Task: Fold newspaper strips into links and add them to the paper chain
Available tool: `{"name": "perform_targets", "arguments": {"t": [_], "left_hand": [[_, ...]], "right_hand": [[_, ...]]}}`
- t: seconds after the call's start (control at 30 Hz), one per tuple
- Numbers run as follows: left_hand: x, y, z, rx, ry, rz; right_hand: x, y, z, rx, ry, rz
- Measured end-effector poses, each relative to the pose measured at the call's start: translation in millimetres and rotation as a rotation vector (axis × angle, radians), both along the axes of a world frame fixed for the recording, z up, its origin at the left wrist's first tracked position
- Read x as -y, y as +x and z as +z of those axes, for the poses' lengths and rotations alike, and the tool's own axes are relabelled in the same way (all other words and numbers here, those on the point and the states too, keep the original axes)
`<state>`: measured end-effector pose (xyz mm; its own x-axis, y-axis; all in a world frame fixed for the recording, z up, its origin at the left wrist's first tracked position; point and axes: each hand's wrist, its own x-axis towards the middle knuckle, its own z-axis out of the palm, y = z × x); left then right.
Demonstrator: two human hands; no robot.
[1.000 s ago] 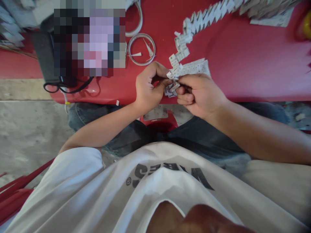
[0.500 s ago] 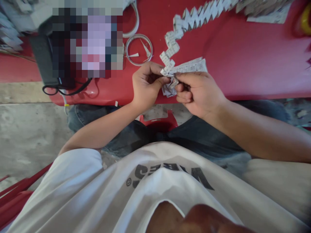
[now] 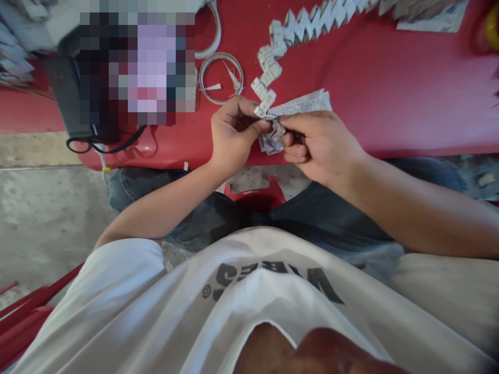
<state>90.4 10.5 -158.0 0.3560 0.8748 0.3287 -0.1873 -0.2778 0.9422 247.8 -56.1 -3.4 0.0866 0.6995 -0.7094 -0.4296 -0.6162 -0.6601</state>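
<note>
Over the near edge of a red table, my left hand pinches the end of a long chain of folded printed paper. The chain zigzags away to the upper right across the table. My right hand is closed on small folded paper pieces and presses them against the chain's end, between the two hands. A flat stack of printed paper strips lies on the table just behind my right hand.
A ring of white strapping lies left of the chain. A dark bag with a black strap sits at the far left of the table, beside a blurred patch. More folded paper lies at the top right. Concrete floor lies below left.
The near part of the paper chain has swung left across the table. Both hands have crept slightly up and left, still working the same end.
</note>
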Motion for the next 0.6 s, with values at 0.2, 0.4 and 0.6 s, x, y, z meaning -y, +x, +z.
{"name": "perform_targets", "arguments": {"t": [0.2, 0.4, 0.6], "left_hand": [[7, 3, 19.2, 0.109, -0.15, 0.041], [9, 5, 24.0, 0.179, -0.201, 0.044], [7, 3, 17.6, 0.199, -0.202, 0.036]], "right_hand": [[-1, 5, -7.7, 0.037, 0.072, 0.028], [0, 8, -17.4, 0.029, 0.143, 0.039], [2, 8, -14.1, -0.004, 0.178, 0.009]]}}
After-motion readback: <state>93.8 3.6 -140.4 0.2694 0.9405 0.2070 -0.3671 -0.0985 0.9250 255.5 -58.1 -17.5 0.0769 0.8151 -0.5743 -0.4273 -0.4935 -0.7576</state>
